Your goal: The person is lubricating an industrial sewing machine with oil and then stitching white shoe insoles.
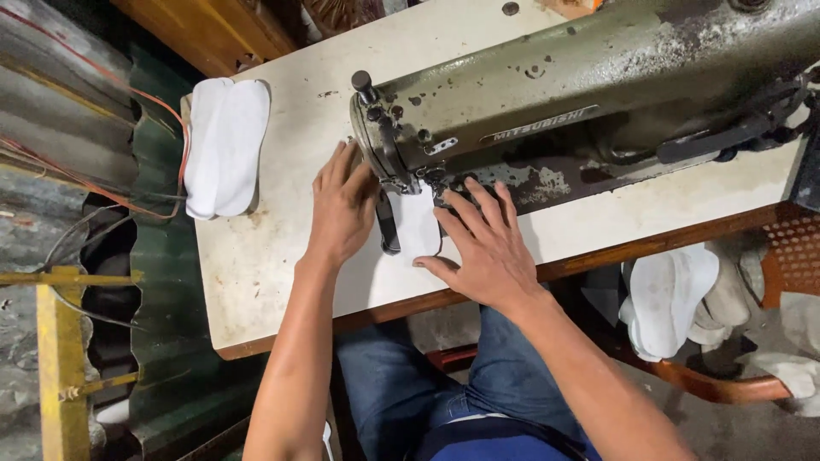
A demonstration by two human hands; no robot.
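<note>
Both hands, left hand (342, 205) and right hand (483, 248), press spread fingers flat on the white fabric piece (416, 226) between them, near the tabletop's (256, 256) front edge.

On a pale worktop (273, 256), the left hand (342, 205) and right hand (483, 248) lie flat on a white fabric piece (417, 224) under the head of a worn green sewing machine (589, 94), with a stack of white pieces (224, 141) at the far left edge.

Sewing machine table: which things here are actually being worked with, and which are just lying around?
In use:
- left hand
- right hand
- white piece under the needle
- sewing machine

Lying about:
- stack of white pieces at the table's far left
- white pieces on the chair
- corrugated sheet
</note>
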